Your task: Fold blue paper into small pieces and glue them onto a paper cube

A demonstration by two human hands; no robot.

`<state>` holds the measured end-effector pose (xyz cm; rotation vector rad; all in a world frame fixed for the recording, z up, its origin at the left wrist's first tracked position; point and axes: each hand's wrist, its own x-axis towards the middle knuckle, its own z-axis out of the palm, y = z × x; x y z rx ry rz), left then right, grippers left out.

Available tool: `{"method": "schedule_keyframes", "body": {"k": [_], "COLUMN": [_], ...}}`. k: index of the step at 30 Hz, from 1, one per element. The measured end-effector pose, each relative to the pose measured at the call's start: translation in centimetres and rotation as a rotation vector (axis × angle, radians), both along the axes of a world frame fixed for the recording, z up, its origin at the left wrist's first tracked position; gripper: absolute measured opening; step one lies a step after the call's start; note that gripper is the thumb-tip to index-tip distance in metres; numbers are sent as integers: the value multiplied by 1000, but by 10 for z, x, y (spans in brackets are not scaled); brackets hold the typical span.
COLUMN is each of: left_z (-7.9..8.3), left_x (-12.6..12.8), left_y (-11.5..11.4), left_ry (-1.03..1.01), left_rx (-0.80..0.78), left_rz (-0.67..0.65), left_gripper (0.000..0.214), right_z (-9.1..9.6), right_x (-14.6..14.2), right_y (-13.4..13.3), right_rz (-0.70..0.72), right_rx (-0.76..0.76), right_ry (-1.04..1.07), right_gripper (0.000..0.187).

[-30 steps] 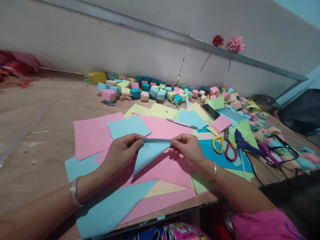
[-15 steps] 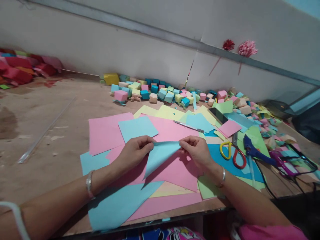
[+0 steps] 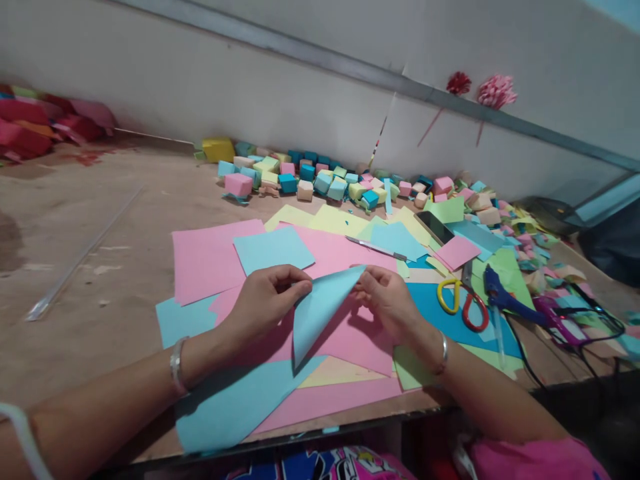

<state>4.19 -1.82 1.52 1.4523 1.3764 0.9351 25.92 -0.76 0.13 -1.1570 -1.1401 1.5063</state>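
Between my hands is a light blue sheet of paper (image 3: 323, 307), folded over into a triangle, its point hanging down toward me. My left hand (image 3: 273, 297) pinches its left corner between thumb and fingers. The upper right corner is pinched in my right hand (image 3: 383, 293). Under it lie overlapping pink sheets (image 3: 360, 340). A separate light blue square (image 3: 273, 248) rests on them just beyond my left hand. A larger light blue sheet (image 3: 230, 413) lies near the table's front edge, below my left hand.
Right of my right hand are scissors (image 3: 463, 303) with yellow and red handles, a blue glue gun (image 3: 510, 300) and a phone (image 3: 434, 228). A pen (image 3: 375, 248) lies on the pink paper. Several small paper boxes (image 3: 305, 190) line the wall. A clear stick (image 3: 83, 253) lies left.
My right hand has raised its corner of the light blue paper slightly, and the top edge now slants up to the right. The view has shifted a little.
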Motion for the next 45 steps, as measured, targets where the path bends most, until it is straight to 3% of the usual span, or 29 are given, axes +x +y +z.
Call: {"method": "schedule_keyframes", "body": {"k": [5, 12, 18, 21, 25, 28, 39, 45], "left_z": [-7, -7, -4, 0, 3, 2, 0, 2], "left_x": [9, 14, 12, 11, 11, 11, 13, 15], "left_y": [-6, -4, -3, -4, -5, -4, -9, -11], "left_ry": [-18, -64, -125, -81, 97, 153, 34, 21], "left_rx": [32, 22, -115, -157, -87, -61, -275, -255], "left_rz": [20, -26, -142, -239, -310, -364, -411, -309], "left_gripper": [18, 13, 23, 23, 20, 19, 22, 25], "right_z": [-4, 0, -3, -2, -1, 2, 9, 10], "right_x": [-13, -5, -2, -4, -3, 2, 4, 4], "right_y": [-13, -6, -4, -7, -7, -4, -1, -3], "right_rz": [120, 92, 60, 111, 201, 150, -47, -28], "right_rx": [-9, -51, 8, 25, 21, 35, 185, 166], "right_ry": [-97, -209, -210, -227, -226, -206, -114, -118], "right_gripper": [29, 20, 15, 15, 17, 17, 10, 25]}}
